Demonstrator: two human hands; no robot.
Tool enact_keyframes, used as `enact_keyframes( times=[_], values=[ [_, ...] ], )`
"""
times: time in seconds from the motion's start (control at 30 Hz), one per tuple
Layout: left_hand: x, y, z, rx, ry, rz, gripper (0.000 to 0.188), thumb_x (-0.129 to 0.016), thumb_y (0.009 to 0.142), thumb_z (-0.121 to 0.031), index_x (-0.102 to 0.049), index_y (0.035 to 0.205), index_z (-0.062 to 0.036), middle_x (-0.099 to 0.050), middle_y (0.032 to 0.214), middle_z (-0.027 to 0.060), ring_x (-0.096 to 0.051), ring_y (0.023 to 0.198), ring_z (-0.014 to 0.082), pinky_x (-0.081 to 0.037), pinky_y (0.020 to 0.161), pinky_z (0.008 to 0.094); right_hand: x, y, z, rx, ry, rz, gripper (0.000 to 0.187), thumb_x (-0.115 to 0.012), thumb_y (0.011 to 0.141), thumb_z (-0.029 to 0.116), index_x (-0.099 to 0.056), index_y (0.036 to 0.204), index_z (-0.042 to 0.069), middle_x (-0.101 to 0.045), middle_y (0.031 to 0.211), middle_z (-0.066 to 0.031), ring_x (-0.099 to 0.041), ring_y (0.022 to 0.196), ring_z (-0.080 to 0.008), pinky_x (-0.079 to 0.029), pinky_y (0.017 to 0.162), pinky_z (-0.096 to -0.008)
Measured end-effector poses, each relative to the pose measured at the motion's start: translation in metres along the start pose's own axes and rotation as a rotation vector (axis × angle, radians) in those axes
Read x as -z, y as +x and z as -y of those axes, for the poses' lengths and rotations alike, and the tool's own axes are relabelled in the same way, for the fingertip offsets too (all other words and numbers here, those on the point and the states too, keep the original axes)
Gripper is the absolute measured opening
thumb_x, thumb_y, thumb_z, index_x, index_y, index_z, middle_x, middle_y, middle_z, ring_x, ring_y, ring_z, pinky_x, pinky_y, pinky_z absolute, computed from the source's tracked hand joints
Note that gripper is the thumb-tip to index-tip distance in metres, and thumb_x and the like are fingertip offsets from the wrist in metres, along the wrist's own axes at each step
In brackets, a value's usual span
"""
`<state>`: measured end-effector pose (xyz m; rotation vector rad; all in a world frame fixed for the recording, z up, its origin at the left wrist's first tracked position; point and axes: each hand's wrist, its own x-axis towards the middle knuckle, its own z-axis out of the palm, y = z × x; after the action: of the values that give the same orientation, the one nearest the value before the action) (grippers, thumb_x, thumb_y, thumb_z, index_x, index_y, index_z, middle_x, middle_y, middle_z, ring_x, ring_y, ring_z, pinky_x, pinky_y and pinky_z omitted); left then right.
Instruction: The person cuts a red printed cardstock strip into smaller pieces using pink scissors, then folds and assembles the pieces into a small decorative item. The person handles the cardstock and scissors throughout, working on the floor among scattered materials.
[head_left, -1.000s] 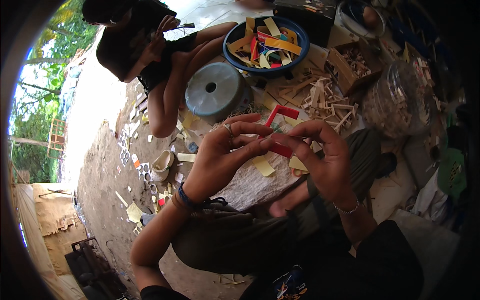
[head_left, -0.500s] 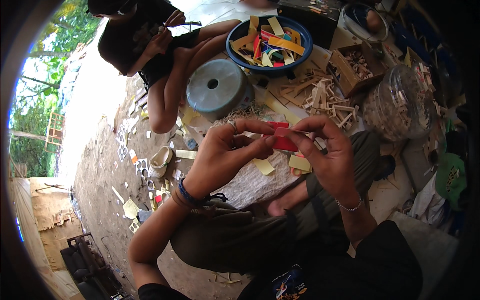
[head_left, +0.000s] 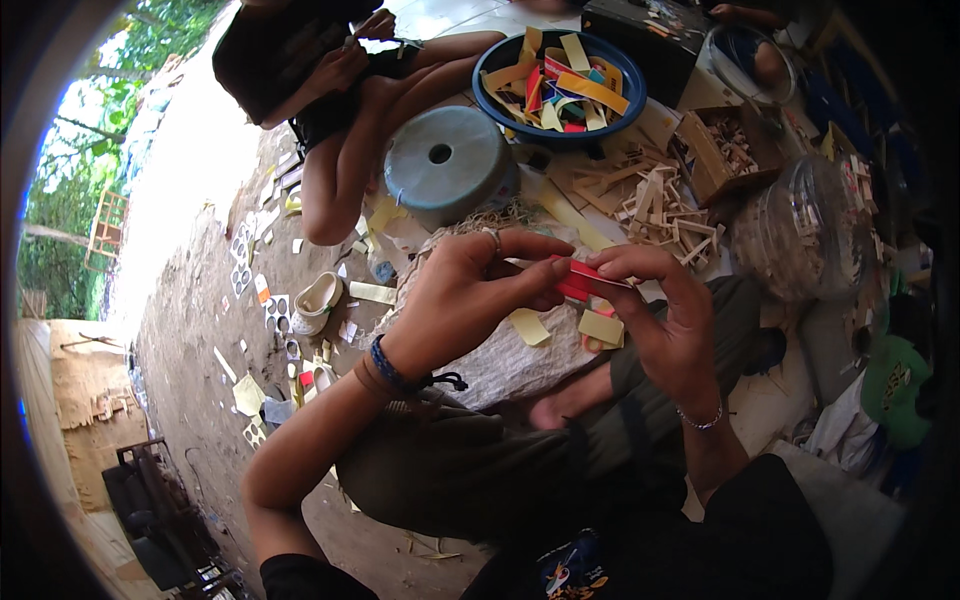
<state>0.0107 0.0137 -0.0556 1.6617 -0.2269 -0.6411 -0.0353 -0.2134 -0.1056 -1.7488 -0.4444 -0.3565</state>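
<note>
Both my hands hold a small piece of red card (head_left: 575, 283) in front of me, above a whitish rough-surfaced slab or sack (head_left: 480, 362). My left hand (head_left: 468, 285) pinches the card's left side between thumb and fingers. On its right side, my right hand (head_left: 668, 305) grips the card with thumb and fingertips; a pale edge shows there. The card looks folded or layered, but fingers cover part of it. Below the hands, a yellow card piece (head_left: 530, 326) lies on the whitish surface, and another yellow piece (head_left: 601, 328) rests near my right hand.
Ahead stand a round grey drum-like stool (head_left: 425, 185) and a blue basin (head_left: 540, 134) of card strips. To the right are piled wooden sticks (head_left: 660, 200), a cardboard box (head_left: 703, 170) and a clear plastic container (head_left: 785, 240). A person (head_left: 290, 75) sits far left; a pale clog (head_left: 316, 304) lies left.
The red card has tilted, from facing me more broadly to nearly edge-on at its right side. My fingers have shifted on it, and the view has moved slightly.
</note>
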Motion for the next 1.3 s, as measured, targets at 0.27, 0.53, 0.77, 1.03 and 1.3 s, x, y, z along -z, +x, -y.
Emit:
enact_keyframes(
  times=[0.27, 0.53, 0.77, 1.03, 1.3],
  values=[
    [-0.001, 0.004, 0.005, -0.027, -0.071, -0.029, 0.036, -0.070, 0.102, -0.020, -0.067, 0.127, 0.0064, -0.074, 0.111, 0.0105, -0.072, 0.098, 0.0128, -0.061, 0.088, 0.0267, -0.001, 0.000, 0.006, 0.078, -0.183, 0.032, 0.023, -0.073, 0.089, 0.002, -0.068, 0.110, 0.010, -0.074, 0.118, -0.0066, -0.070, 0.106, -0.0238, -0.047, 0.093, -0.0362],
    [-0.008, 0.007, 0.007, -0.104, -0.127, -0.109, 0.034, -0.070, 0.101, -0.019, -0.070, 0.120, 0.0091, -0.075, 0.105, 0.0098, -0.072, 0.091, 0.0112, -0.060, 0.081, 0.0248, -0.006, 0.000, 0.006, 0.230, -0.443, 0.010, 0.026, -0.076, 0.087, 0.004, -0.068, 0.111, 0.011, -0.073, 0.120, -0.0062, -0.069, 0.105, -0.0212, -0.044, 0.092, -0.0360],
    [-0.009, 0.008, 0.003, -0.134, -0.107, -0.094, 0.035, -0.068, 0.103, -0.020, -0.069, 0.122, 0.0090, -0.077, 0.101, 0.0111, -0.074, 0.090, 0.0118, -0.061, 0.080, 0.0255, -0.004, -0.001, 0.000, 0.284, -0.517, -0.028, 0.027, -0.078, 0.086, 0.006, -0.071, 0.111, 0.011, -0.074, 0.120, -0.0049, -0.070, 0.106, -0.0184, -0.044, 0.091, -0.0359],
    [-0.002, 0.001, -0.003, -0.146, -0.011, 0.040, 0.037, -0.066, 0.104, -0.016, -0.063, 0.135, 0.0036, -0.075, 0.103, 0.0081, -0.073, 0.090, 0.0117, -0.061, 0.084, 0.0265, 0.000, -0.001, 0.003, 0.210, -0.376, -0.108, 0.023, -0.075, 0.088, 0.001, -0.071, 0.109, 0.008, -0.076, 0.115, -0.0093, -0.071, 0.103, -0.0216, -0.048, 0.091, -0.0343],
    [-0.005, 0.001, 0.000, -0.301, 0.087, -0.059, 0.033, -0.075, 0.096, -0.013, -0.071, 0.127, -0.0030, -0.076, 0.090, 0.0062, -0.070, 0.077, 0.0058, -0.056, 0.067, 0.0259, 0.003, 0.001, 0.006, 0.232, -0.325, -0.124, 0.022, -0.077, 0.086, 0.000, -0.072, 0.107, 0.008, -0.077, 0.113, -0.0096, -0.073, 0.102, -0.0200, -0.047, 0.088, -0.0328]
  ],
)
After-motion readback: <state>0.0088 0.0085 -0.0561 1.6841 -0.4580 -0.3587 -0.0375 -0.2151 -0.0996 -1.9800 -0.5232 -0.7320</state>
